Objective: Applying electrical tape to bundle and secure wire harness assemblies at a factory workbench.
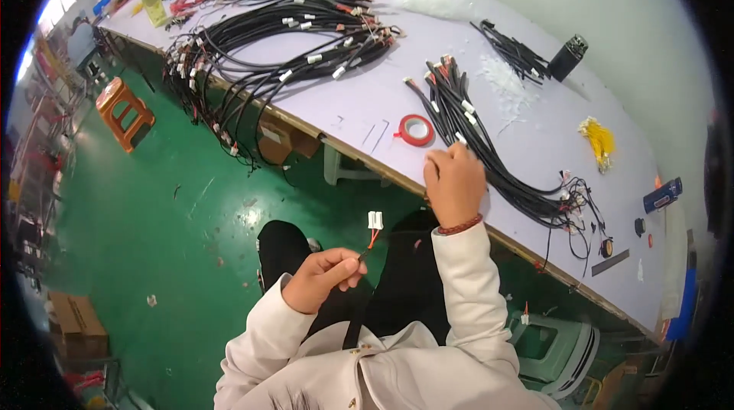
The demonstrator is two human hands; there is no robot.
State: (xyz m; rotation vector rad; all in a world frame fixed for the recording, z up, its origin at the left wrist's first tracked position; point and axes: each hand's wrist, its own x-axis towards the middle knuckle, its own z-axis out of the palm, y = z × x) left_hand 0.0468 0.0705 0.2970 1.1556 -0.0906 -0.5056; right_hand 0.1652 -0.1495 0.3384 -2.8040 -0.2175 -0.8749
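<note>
My left hand (325, 276) pinches a thin cable with orange-red wires, held over my lap. At the cable's upper end sits a white plug connector (375, 220). My right hand (457, 187) is over the table's front edge, its fingers curled; whatever they may hold is hidden. Beside it on the table lies a bundle of black cables (489, 151) with white tags. A roll of red tape (430, 133) rests flat just beyond the right hand, its loose end sticking out to the left.
Large coils of black cable (222, 47) cover the table's far left and hang over the edge. Yellow wires (600, 146), a black cylinder (568, 58) and a blue cylinder (662, 195) stand or lie right. An orange stool (115, 104) and a pale green stool (566, 364) are on the floor.
</note>
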